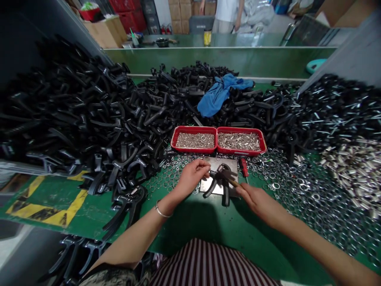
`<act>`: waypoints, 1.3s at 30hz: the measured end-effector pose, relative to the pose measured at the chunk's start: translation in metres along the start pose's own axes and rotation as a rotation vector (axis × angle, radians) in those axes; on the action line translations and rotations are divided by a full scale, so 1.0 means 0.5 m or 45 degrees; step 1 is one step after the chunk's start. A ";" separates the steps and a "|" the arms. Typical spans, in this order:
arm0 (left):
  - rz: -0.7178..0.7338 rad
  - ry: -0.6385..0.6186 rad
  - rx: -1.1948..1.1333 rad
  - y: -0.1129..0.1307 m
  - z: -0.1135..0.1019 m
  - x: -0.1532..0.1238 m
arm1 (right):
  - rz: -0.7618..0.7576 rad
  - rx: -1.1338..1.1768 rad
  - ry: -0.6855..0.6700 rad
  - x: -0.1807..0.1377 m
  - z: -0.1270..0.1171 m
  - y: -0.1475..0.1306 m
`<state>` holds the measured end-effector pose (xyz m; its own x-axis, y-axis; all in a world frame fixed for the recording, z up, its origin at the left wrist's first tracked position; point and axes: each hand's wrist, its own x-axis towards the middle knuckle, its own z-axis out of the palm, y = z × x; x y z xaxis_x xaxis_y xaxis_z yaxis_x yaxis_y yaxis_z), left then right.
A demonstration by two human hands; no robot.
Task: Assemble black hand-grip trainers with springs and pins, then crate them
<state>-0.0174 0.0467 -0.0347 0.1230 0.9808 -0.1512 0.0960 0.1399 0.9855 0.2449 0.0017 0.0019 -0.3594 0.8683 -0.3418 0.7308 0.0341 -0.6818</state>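
Note:
My left hand is closed, pinching the top of a black plastic handle assembly that lies on a small metal plate. A hammer with a wooden handle is gripped in my right hand, and its head rests over the joint of the black part. A red-handled screwdriver lies just right of the plate. Loose metal washers are scattered on the green table around the plate.
Two red trays, one of small nuts and one of metal pins, stand behind the plate. Big heaps of black handles fill the left and back. A blue cloth lies on them. Metal sleeves pile up at right. A person stands far back.

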 end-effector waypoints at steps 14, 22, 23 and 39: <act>0.470 -0.074 0.883 0.005 0.041 0.063 | 0.306 1.073 -0.119 0.014 0.003 0.036; 0.416 -0.105 0.892 -0.015 0.083 0.111 | 0.309 1.294 0.226 0.001 0.029 0.071; 0.415 -0.107 0.894 -0.016 0.084 0.112 | 0.305 1.294 0.231 0.001 0.030 0.076; 0.937 -0.286 1.668 -0.028 0.106 0.109 | 0.216 0.979 0.143 -0.008 0.010 0.086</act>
<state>0.0401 0.0909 -0.0607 0.6652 0.7192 0.2008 0.7161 -0.6906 0.1014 0.2749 -0.0028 -0.0290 -0.1881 0.8771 -0.4419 0.1499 -0.4190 -0.8955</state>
